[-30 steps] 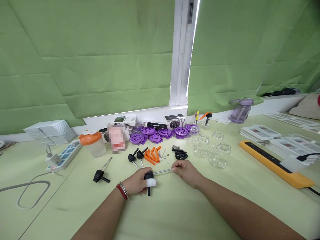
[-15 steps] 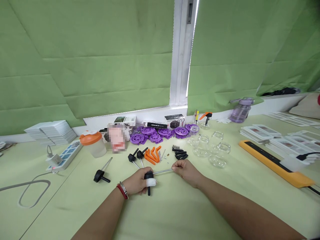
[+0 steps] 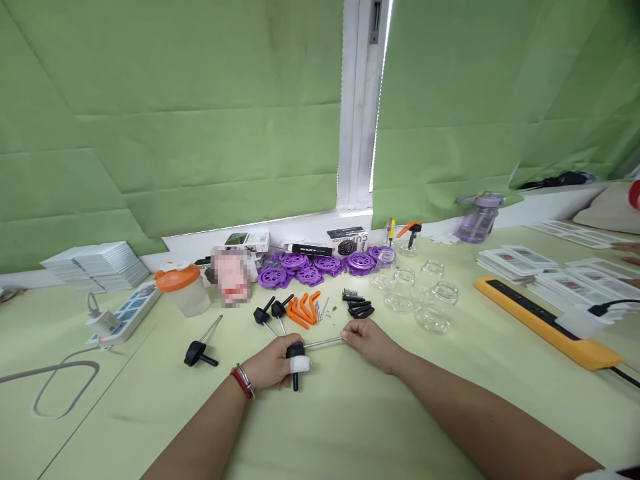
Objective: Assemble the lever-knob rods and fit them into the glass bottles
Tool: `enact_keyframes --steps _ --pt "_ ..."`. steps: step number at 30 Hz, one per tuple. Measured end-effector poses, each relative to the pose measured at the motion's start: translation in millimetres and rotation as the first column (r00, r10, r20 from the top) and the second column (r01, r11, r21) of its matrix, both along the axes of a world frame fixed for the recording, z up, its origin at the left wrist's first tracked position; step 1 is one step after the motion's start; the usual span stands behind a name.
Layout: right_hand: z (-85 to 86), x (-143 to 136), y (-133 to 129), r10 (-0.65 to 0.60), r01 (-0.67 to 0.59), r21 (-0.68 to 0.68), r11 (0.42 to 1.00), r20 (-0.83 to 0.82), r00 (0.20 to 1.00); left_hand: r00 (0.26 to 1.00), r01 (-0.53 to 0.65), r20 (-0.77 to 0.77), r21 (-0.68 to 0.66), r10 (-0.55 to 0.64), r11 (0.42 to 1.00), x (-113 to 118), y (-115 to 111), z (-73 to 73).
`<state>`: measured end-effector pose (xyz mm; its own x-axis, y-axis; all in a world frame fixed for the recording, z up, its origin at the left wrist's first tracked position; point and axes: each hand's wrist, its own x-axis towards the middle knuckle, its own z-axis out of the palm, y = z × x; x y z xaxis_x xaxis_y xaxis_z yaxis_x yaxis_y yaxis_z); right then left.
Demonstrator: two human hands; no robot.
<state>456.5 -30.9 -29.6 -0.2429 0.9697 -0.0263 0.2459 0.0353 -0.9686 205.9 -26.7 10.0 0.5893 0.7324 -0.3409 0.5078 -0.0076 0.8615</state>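
My left hand (image 3: 280, 362), with a white wrap on one finger, is closed around a black knob part (image 3: 296, 351). A metal rod (image 3: 324, 343) runs from that part to the right. The fingertips of my right hand (image 3: 367, 341) pinch the rod's far end. Just behind the hands lie two similar black parts (image 3: 262, 315), orange handles (image 3: 301, 312), small loose metal pieces and several black sleeves (image 3: 361, 308). Another black part with a rod (image 3: 195, 353) lies to the left of my left hand.
Purple discs (image 3: 296, 262) and boxes line the back. Glass jars (image 3: 400, 293) stand right of centre. An orange power strip (image 3: 545, 323), card stacks (image 3: 517, 267) and a person's hand (image 3: 625, 252) are at right. An orange-lidded cup (image 3: 184, 287) and white power strip (image 3: 133, 312) are left.
The whole view has shifted slightly, while both hands keep their hold on the part and rod. A person's hand has come into view at the far right edge.
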Motion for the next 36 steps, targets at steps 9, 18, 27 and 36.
enact_keyframes --steps 9,18,27,36 --pt "-2.9 -1.8 1.1 0.039 -0.039 0.0 0.999 0.037 0.999 1.0 -0.002 0.002 -0.001 0.002 1.0 -1.3 1.3 -3.2" --pt "-2.9 -1.1 1.8 0.043 -0.043 0.004 0.999 0.068 0.997 1.0 -0.001 0.004 -0.004 0.001 1.0 0.4 0.1 -0.7" --pt "-3.3 -2.0 1.4 0.029 -0.031 0.028 0.999 0.082 0.996 1.0 0.001 0.008 0.002 -0.001 1.0 -1.3 0.6 -2.4" --pt "-3.3 -2.8 0.7 -0.003 -0.008 0.122 0.992 0.091 0.996 1.0 -0.009 0.014 0.006 0.009 1.0 -0.5 0.1 -2.6"
